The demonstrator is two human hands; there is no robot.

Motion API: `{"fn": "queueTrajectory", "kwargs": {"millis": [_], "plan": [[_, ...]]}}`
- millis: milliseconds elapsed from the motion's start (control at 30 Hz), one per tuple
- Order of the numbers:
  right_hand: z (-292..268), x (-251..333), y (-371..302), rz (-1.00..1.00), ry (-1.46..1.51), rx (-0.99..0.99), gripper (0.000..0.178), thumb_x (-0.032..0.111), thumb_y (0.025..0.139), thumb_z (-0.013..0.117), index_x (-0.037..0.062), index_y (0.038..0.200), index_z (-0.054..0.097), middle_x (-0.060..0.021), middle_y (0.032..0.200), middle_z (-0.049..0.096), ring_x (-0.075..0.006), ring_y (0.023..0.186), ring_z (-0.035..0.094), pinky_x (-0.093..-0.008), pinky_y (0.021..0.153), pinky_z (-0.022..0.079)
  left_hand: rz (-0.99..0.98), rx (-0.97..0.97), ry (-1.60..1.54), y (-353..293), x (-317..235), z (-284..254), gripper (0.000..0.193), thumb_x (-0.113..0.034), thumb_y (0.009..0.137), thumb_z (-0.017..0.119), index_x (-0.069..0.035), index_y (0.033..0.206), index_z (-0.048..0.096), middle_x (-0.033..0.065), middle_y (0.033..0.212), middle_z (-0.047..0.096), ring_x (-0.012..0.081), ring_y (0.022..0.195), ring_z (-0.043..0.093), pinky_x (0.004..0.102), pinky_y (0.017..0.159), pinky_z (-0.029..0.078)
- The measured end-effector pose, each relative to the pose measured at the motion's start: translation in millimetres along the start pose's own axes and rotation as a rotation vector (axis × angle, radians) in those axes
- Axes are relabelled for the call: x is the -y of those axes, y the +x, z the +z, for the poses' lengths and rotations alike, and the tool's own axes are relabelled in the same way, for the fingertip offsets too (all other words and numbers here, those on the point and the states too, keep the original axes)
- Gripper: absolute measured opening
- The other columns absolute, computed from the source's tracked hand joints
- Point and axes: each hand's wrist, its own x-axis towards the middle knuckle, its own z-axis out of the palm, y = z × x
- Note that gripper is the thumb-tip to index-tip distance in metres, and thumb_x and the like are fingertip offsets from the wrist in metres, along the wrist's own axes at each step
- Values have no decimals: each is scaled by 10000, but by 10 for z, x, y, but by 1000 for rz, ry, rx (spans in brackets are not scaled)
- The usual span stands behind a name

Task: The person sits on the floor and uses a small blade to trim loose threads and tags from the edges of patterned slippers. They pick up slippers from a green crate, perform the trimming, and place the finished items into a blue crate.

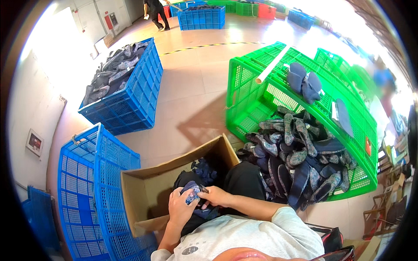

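Over my lap, my left hand (179, 207) and my right hand (217, 196) come together on a small dark blue fabric shoe (190, 193) with a pale flowered pattern. The left fingers wrap its near-left side. From the right, the other hand's fingers pinch its edge; their tips are partly hidden. More dark blue patterned fabric pieces (204, 170) lie just beyond, at the open cardboard box (146, 191) around my knees. Another dark piece (207, 213) rests on my lap below the hands.
To my right, a green crate (250, 69) lies tipped on its side, with shoes (300, 156) heaped inside and slippers (302, 82) plus a white pole (274, 63) on top. Blue crates (78, 182) stand left; one (139, 95) brims with shoes. A person (156, 13) walks far off.
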Motion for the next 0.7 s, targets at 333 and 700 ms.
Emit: {"fn": "queueTrajectory", "kwargs": {"millis": [333,700], "plan": [[-259,-415,206,-384,-792,-433,386,305,806,747,38,1064,643,-191,1001,684,-354,949,655,-397,820,512,157,-86,122,-111,-105,75,397,-225,703,805,-112,1079,748,214,1215,583,391,1129,556,464,972,465],[-6,-500,419,-272,-26,-281,174,115,823,726,90,857,558,12,668,539,-66,489,446,-259,422,341,117,-151,85,-278,-7,82,422,-256,702,837,-102,1083,741,214,1198,572,398,1105,540,461,956,452]]}}
